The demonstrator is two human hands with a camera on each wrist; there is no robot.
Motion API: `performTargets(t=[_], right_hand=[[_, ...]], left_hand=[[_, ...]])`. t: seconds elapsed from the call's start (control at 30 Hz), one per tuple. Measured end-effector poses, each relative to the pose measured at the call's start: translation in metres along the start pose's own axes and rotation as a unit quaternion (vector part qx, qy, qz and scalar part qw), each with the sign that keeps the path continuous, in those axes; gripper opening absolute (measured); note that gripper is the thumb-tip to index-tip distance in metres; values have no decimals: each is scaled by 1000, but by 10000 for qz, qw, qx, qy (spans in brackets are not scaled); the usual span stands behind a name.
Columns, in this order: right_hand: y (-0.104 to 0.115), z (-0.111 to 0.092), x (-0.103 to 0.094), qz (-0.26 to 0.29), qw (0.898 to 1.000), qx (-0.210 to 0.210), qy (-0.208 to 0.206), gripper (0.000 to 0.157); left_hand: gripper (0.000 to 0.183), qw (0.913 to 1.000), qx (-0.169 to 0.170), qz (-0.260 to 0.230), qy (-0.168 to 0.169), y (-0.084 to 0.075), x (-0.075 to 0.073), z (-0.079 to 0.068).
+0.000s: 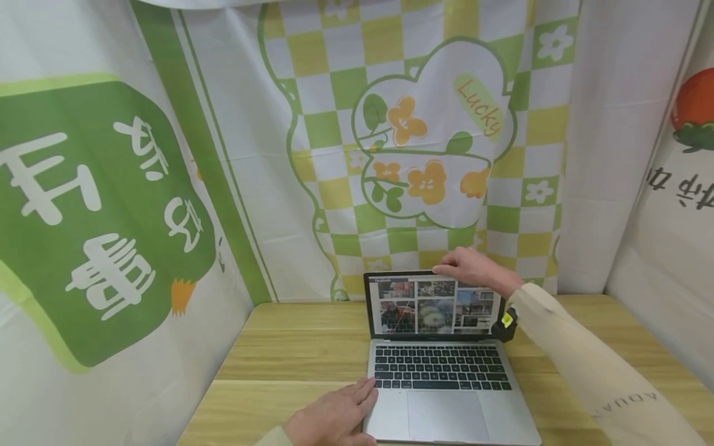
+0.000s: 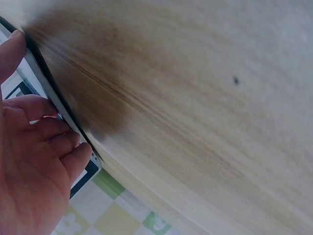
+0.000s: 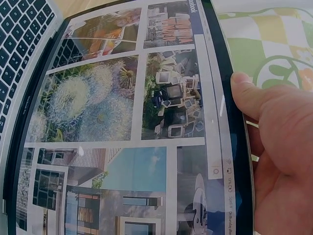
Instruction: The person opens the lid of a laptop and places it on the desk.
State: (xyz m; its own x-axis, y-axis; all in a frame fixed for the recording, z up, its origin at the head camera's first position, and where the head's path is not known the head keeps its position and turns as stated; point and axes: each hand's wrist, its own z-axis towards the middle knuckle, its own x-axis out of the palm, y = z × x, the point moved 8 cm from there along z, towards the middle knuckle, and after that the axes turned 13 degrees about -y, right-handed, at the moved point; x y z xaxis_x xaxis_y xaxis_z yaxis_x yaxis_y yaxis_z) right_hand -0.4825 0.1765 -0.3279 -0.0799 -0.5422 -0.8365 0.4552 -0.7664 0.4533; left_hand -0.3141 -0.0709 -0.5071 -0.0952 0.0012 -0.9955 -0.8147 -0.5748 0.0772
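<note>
A silver laptop (image 1: pixel 446 417) stands unfolded on the wooden table, its screen (image 1: pixel 435 308) lit with a page of several photos. My right hand (image 1: pixel 474 268) pinches the top edge of the screen, the thumb (image 3: pixel 244 90) on the front bezel and the fingers behind it, partly hidden. Beside the keyboard, my left hand (image 1: pixel 334 414) rests against the left edge of the laptop's base. From the left wrist view, that hand (image 2: pixel 34 161) has its fingers lightly bent along the laptop's side, touching the edge without wrapping round it.
The wooden table (image 1: pixel 290 347) extends to both sides of the laptop. Behind it hangs a green and yellow checked cloth (image 1: pixel 429 142), close to the screen's back. Printed curtains (image 1: pixel 100 217) enclose the left and right sides.
</note>
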Motion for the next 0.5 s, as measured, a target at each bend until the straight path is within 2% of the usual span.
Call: performTargets(t=[0.23, 0.5], right_hand=[[-4, 3, 0, 17, 10000, 21, 45, 40], [-10, 7, -2, 3, 9999, 118, 2, 46]], left_hand=[[87, 9999, -32, 91, 35, 0, 0, -1], [86, 9999, -105, 27, 100, 0, 0, -1]])
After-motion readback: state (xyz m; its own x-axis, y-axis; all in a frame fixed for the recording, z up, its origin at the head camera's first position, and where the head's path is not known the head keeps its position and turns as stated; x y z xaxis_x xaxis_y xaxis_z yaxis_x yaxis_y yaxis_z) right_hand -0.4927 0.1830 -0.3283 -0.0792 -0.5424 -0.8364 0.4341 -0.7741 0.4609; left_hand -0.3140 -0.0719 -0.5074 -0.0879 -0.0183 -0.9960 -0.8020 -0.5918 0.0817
